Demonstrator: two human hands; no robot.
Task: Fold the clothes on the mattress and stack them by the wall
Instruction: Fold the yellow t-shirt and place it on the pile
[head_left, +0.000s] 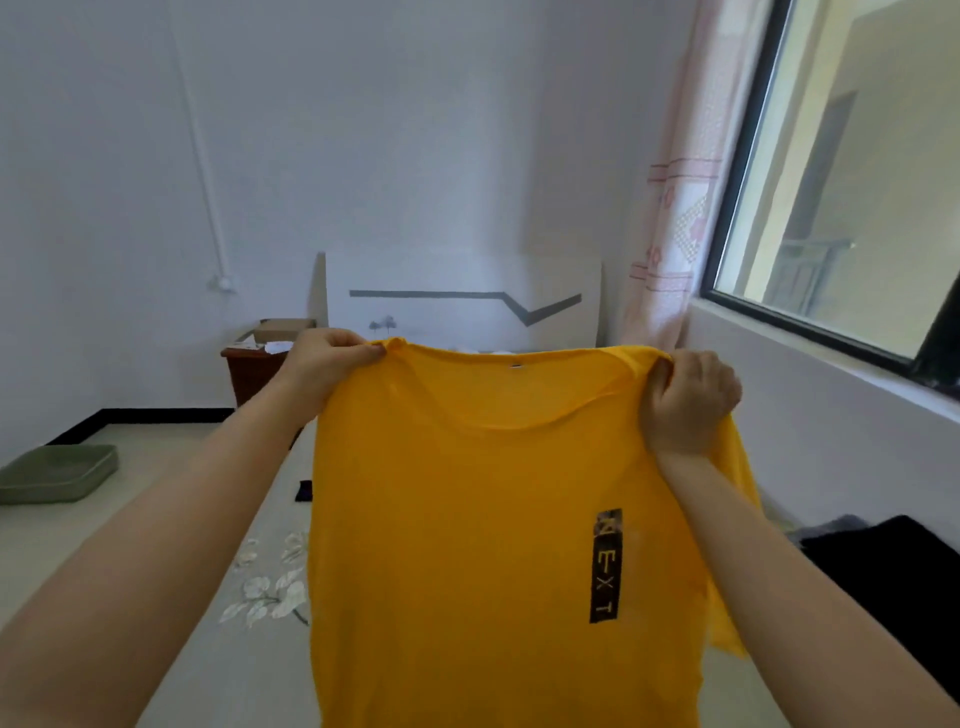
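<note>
A yellow T-shirt (467, 519) with a black vertical label hangs spread out in the air in front of me. My left hand (324, 366) pinches its left shoulder and my right hand (688, 400) grips its right shoulder, both at about the same height. The shirt hides most of the pale mattress (249, 649) below, which has a flower print. A black garment (893, 577) lies at the right by the wall, with a grey piece (826, 527) behind it. A small dark item (304, 491) lies on the mattress left of the shirt.
A white headboard (462, 301) stands at the far end. A brown nightstand (252, 371) with a cardboard box (283, 328) is left of it. A green tray (57, 473) sits on the floor at the left. A window (841, 182) and curtain (670, 218) are on the right.
</note>
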